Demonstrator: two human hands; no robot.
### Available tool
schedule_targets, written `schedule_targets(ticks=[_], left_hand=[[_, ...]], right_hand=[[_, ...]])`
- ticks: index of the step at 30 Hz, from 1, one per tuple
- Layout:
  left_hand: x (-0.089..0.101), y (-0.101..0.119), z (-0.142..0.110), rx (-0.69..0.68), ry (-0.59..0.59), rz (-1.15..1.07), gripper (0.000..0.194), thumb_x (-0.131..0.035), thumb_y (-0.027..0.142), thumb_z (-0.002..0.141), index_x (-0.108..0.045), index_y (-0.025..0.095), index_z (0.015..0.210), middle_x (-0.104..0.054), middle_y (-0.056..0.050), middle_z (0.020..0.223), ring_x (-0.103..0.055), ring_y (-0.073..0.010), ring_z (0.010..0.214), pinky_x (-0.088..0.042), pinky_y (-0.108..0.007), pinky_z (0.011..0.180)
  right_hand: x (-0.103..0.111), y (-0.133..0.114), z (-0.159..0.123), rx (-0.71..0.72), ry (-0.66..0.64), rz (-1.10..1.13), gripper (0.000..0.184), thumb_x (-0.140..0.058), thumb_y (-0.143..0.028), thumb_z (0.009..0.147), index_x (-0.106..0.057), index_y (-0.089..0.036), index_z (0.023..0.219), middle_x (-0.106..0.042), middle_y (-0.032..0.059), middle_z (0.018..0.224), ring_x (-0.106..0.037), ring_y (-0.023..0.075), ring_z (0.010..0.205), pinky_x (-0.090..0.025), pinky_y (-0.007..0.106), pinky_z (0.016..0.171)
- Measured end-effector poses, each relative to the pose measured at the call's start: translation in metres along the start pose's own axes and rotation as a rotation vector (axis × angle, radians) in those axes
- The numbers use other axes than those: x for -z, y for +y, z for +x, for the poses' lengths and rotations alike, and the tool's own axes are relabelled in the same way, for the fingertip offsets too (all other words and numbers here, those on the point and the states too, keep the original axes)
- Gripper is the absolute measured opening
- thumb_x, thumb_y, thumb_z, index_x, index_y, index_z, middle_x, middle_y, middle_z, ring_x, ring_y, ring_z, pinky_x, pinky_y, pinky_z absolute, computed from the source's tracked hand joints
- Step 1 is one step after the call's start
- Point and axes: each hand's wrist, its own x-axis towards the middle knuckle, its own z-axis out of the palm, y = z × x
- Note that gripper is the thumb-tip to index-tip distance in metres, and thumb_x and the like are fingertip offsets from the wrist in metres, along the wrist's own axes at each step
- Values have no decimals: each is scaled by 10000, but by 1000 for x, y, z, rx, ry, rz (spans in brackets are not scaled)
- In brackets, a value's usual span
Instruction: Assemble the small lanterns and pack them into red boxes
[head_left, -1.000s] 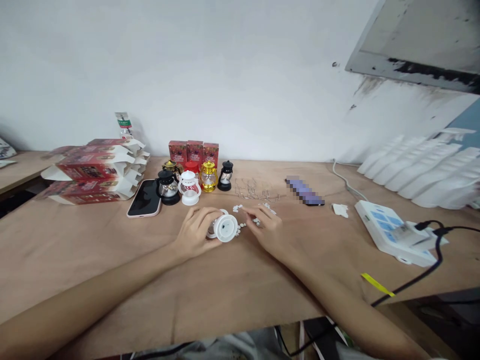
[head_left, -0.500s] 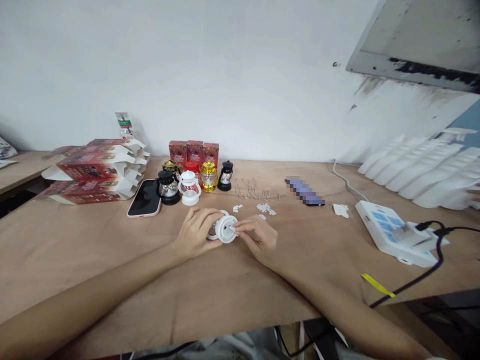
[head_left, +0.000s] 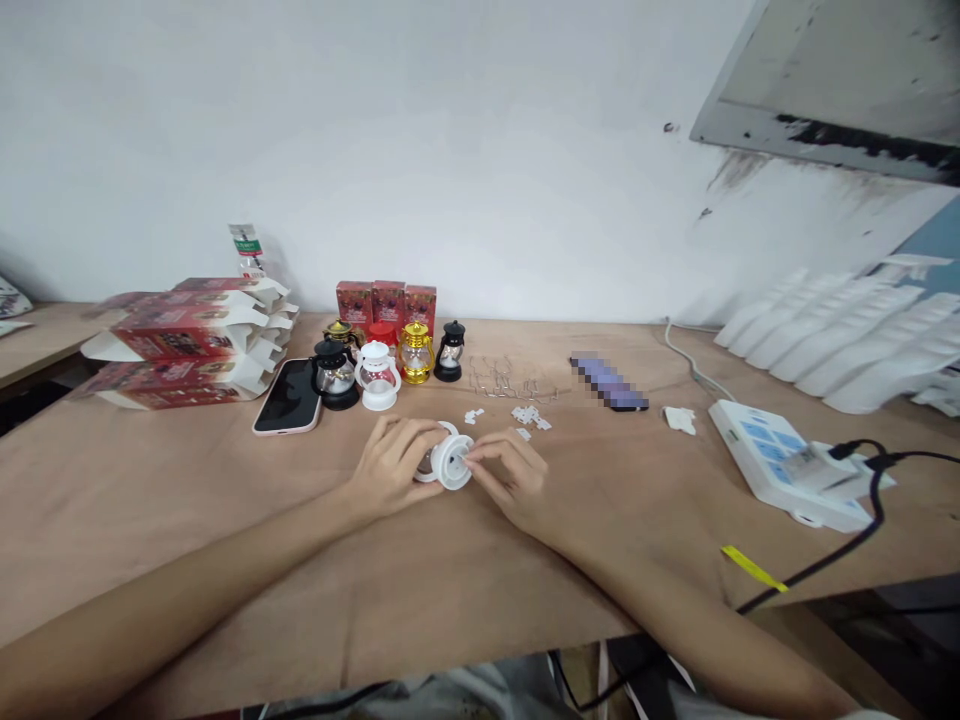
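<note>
My left hand (head_left: 390, 467) is wrapped round a small white toy lantern (head_left: 448, 461) lying on its side, its round base turned toward me. My right hand (head_left: 510, 475) is closed in a pinch at that base, fingertips pressed to it; whatever sits between them is too small to make out. Small white plastic bits (head_left: 529, 416) lie scattered just beyond my right hand. Several finished toy lanterns (head_left: 379, 377), black, white, gold and red, stand in a cluster behind my hands.
A phone (head_left: 289, 397) lies face up left of the lanterns, beside stacked red-and-white cartons (head_left: 191, 340). Three red boxes (head_left: 387, 300) stand at the wall. Wire hooks (head_left: 510, 380), a white power strip (head_left: 787, 463) with a black cable, and white sleeves (head_left: 840, 335) are to the right.
My right hand came from the scattered white bits to the lantern's base and now pinches there. The left hand has kept hold of the lantern.
</note>
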Motion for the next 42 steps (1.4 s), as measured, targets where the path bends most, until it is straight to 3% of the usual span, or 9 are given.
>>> schedule_targets(ticks=[14,24,28,31,36,42], left_hand=[[0,-2,-3,-90,-18,137,262,-542,368,850,-565,167,1017,-665,-84,917,-589,-205,827,-350,-326,696],[2,-1,-1,-50,-21,120,252,-543,371,849,-577,177,1006,-668,-89,913,-591,-204,807,-345,-326,690],[2,0,0,-46,-13,86,271,-555,381,841,-558,170,1010,-669,-92,924,-600,-210,839,-346,-331,713],[2,0,0,-61,6,71,278,-567,378,834,-545,164,1010,-670,-95,920,-606,-214,837,-347,-335,724],[0,-1,-2,-58,-7,67,280,-580,370,823,-547,169,1015,-675,-93,934,-616,-219,855,-353,-344,749],[-1,-2,-4,-79,5,66,293,-549,363,845,-527,180,1072,-668,-101,964,-618,-219,911,-383,-346,780]], right_hand=[[7,13,1,-28,-171,103,133,-504,-195,893,-627,-198,843,-637,33,786,-592,126,730,-498,274,671],[2,12,0,-14,-117,23,106,-478,-191,901,-571,-209,854,-646,15,727,-569,135,667,-467,279,615],[10,37,1,-31,-36,-190,107,-475,-194,892,-570,-199,841,-645,39,733,-559,162,685,-441,306,645],[22,74,0,-193,20,-457,121,-463,-203,881,-575,-178,843,-662,89,771,-558,222,759,-423,348,685],[42,119,-5,-513,-183,-716,181,-465,-112,832,-573,-147,973,-692,117,868,-537,279,932,-368,380,795],[46,126,-7,-533,-423,-891,223,-485,-138,832,-574,-123,1037,-683,143,884,-552,275,953,-337,365,809]])
